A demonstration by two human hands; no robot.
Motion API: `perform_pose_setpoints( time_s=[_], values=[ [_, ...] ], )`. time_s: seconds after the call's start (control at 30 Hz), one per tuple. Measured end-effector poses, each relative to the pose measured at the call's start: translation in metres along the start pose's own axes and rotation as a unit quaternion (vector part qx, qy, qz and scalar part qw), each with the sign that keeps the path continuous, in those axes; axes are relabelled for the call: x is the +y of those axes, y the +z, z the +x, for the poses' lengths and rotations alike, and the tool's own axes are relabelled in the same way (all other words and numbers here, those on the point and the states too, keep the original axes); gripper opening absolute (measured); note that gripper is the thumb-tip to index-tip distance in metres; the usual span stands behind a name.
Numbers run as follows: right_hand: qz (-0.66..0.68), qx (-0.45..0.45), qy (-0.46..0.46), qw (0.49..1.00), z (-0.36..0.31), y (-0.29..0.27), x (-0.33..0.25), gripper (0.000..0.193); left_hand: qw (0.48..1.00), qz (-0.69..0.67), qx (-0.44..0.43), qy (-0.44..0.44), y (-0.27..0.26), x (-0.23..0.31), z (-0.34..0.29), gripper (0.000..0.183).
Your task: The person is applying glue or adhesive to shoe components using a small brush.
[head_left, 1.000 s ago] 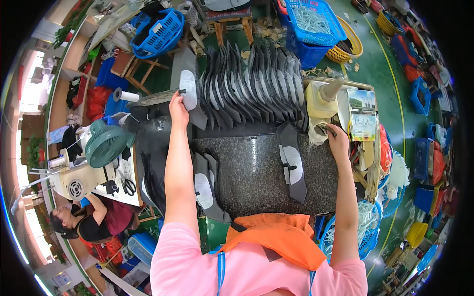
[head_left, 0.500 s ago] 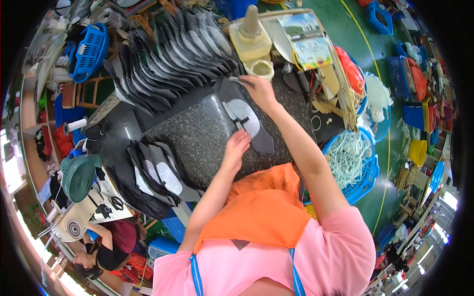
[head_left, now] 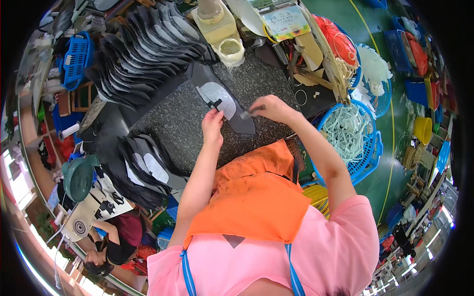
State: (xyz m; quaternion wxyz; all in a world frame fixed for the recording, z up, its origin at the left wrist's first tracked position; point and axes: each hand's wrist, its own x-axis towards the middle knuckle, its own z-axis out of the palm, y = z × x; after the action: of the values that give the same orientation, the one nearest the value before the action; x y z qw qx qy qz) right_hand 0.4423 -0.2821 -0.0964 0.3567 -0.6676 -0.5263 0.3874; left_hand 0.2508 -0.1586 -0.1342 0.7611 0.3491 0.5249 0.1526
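Observation:
A dark grey cut shoe-upper piece [head_left: 243,125] lies flat on the speckled stone slab, with a lighter grey rounded patch [head_left: 226,101] on its middle. My left hand [head_left: 213,129] is closed in a pinch at the patch's lower edge, on a small black tab [head_left: 216,104]. Over the piece's right edge, my right hand [head_left: 275,109] grips what looks like a small glue brush [head_left: 249,113]; its pale tip is blurred, close to the piece's surface. Beyond the piece stand a small whitish pot [head_left: 231,48] and a cream glue container [head_left: 215,25].
Overlapping cut pieces [head_left: 148,54] fan out at the far left. A smaller pile [head_left: 148,165] lies at the slab's near left. To the right, a blue basket [head_left: 371,143] holds pale cords. A co-worker [head_left: 116,239] sits at a machine at lower left, beside a green fan [head_left: 79,178].
My right hand has come from beside the pot toward me, down to the piece's near right edge. My left hand remains at the patch. The whole view has shifted slightly.

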Motion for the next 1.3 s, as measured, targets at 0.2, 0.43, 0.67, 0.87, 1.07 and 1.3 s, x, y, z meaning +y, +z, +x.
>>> perform_pose_setpoints(
  time_s=[0.2, 0.43, 0.67, 0.87, 1.07, 1.3],
  values=[
    [0.032, 0.11, -0.014, 0.993, 0.047, 0.01, 0.0, 0.017, 0.998, 0.066, 0.0, -0.003, 0.005, 0.004, 0.011, 0.006],
    [-0.095, 0.301, 0.038, 0.948, 0.136, -0.004, -0.046, 0.019, 0.995, -0.043, -0.021, -0.087, -0.023, 0.007, 0.022, 0.013],
    [-0.232, 0.267, -0.016, 0.935, 0.129, -0.045, -0.007, 0.02, 0.885, -0.294, -0.333, -0.138, -0.044, 0.094, 0.022, 0.036],
    [-0.119, 0.379, 0.072, 0.915, 0.09, -0.041, -0.021, 0.024, 0.981, -0.132, -0.133, 0.048, -0.02, 0.093, -0.015, 0.025],
    [0.334, 0.104, 0.185, 0.918, 0.06, -0.031, -0.053, 0.022, 0.977, -0.149, -0.15, 0.016, -0.034, 0.026, 0.02, 0.025],
    [0.149, 0.206, 0.032, 0.967, 0.066, 0.02, -0.011, 0.021, 0.965, -0.19, -0.165, -0.069, -0.028, 0.015, 0.027, 0.022]
  ],
)
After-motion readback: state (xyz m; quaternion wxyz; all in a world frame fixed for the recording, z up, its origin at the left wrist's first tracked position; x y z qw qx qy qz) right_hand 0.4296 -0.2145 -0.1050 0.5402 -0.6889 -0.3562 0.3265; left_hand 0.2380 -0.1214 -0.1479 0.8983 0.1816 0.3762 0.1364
